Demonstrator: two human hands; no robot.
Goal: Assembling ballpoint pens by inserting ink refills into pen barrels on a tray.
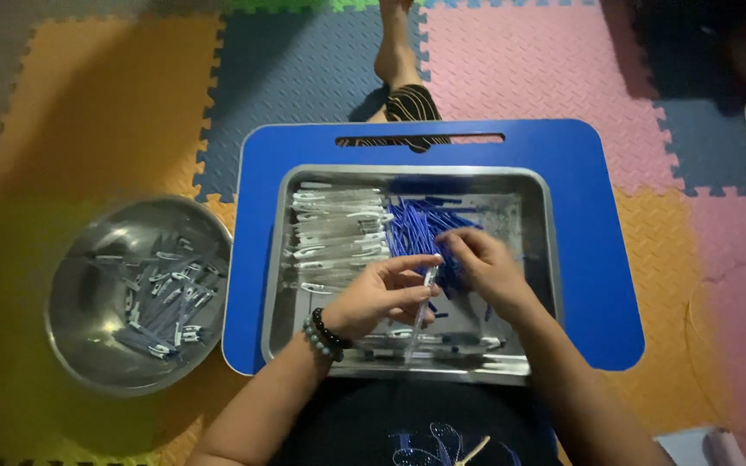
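Blue plastic lap tray with a handle slot [580, 259] sits over the person's lap, on a floor of coloured interlocking foam mats [114, 95]. On it: a rectangular stainless steel pan [539, 259]. Round steel bowl [79, 311] stands on the mats to the person's left, well apart from the pan, holding a loose heap of assembled blue pens with white caps [166, 302].

Inside the pan: row of clear-white pen barrels/caps [338, 229] stacked in the far-left part, long axes running left-right. Pile of thin blue pen refills [420, 226] just beside them, mid-pan, fanned roughly away from the person.

Clear plastic pen barrel [425, 302] is above mid-pan, long axis near vertical in frame, slightly tilted, top end at the fingertips, lower end toward the near rim.

Left hand [377, 298], beaded bracelets on wrist, palm turned inward, fingers curled narrow, pinching the barrel near its top. Right hand [489, 267] reaches over the refill pile, fingers bent down onto the refills; what it grips, I cannot tell.
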